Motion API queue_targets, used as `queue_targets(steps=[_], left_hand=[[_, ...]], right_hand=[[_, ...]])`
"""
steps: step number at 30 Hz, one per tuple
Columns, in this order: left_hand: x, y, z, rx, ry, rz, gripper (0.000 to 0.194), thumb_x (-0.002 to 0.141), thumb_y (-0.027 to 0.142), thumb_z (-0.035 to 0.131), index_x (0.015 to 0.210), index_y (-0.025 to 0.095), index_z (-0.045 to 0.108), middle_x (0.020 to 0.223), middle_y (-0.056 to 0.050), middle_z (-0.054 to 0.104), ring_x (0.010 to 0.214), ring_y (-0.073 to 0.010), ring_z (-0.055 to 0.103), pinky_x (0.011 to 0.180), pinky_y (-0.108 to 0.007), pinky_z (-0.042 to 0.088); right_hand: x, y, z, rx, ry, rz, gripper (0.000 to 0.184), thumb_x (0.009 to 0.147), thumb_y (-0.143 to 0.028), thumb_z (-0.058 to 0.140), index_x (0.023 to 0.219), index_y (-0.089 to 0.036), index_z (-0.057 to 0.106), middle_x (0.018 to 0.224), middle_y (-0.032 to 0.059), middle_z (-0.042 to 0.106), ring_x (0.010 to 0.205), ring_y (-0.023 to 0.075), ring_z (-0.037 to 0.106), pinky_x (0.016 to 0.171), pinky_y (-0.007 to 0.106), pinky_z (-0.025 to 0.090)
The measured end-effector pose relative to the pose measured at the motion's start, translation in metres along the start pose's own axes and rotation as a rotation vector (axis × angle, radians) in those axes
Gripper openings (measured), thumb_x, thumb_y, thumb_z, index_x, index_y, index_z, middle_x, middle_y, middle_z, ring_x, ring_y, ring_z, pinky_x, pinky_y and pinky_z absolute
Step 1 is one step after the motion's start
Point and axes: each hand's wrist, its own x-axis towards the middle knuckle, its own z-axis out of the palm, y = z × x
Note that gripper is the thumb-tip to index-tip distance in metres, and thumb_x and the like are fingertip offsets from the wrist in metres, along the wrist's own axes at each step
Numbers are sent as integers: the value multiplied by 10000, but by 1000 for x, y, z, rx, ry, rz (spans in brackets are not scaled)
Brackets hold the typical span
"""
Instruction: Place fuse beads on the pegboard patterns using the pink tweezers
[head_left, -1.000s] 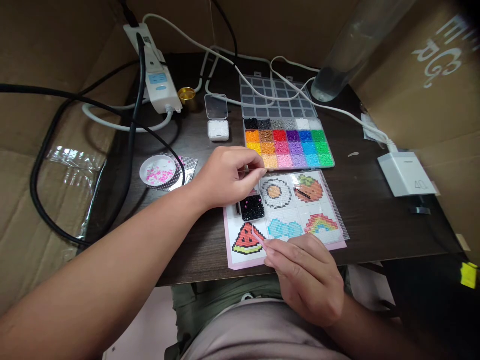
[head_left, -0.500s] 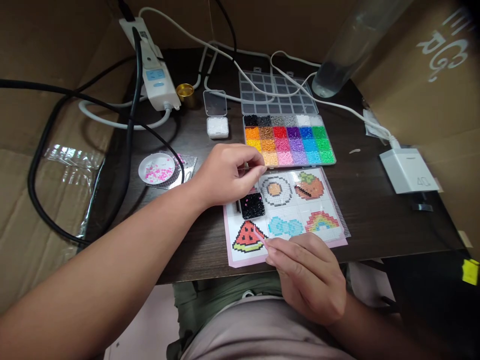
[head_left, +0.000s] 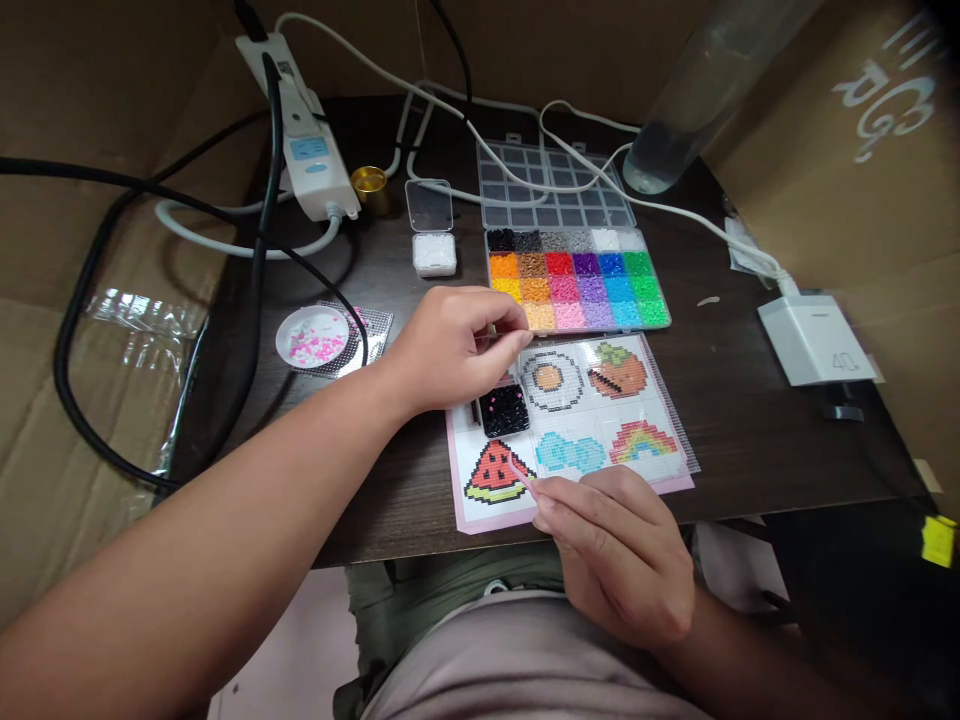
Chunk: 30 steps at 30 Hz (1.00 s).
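My right hand [head_left: 619, 550] is closed around pink tweezers [head_left: 523, 475], whose tip lies over the watermelon picture [head_left: 499, 472] on the pattern sheet [head_left: 480, 518]. Above that picture, a small clear box of black beads [head_left: 504, 412] rests on the sheet, with a few pink beads among the black. My left hand [head_left: 461, 345] reaches across just beyond this box, thumb and forefinger pinched together. Whatever is between those fingertips is hidden or too small to name. The sheet also carries egg, persimmon, cloud-like blue and rainbow pictures, partly under a clear pegboard [head_left: 673, 415].
Behind the sheet lies an opened bead case [head_left: 577, 280] with many colours. A small box of white beads [head_left: 434, 255], a gold cup [head_left: 371, 188] and a white dish [head_left: 313, 338] of pink and white beads stand leftward. Cables, a power strip [head_left: 307, 150] and a white charger [head_left: 816, 340] surround them.
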Motion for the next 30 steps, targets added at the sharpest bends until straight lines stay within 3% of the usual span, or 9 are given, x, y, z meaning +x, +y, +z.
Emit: queue_targets(steps=[30], left_hand=[[0,-1,1,-7,4,18,104,826,171,622,733,158,666,637,13,633,549,-95,534,526,-232,388]], right_hand=[[-6,0,-4,22,-3,-9,231,803,35,631,976,-104,694,898,155,787,739,214,706,587,343,548]])
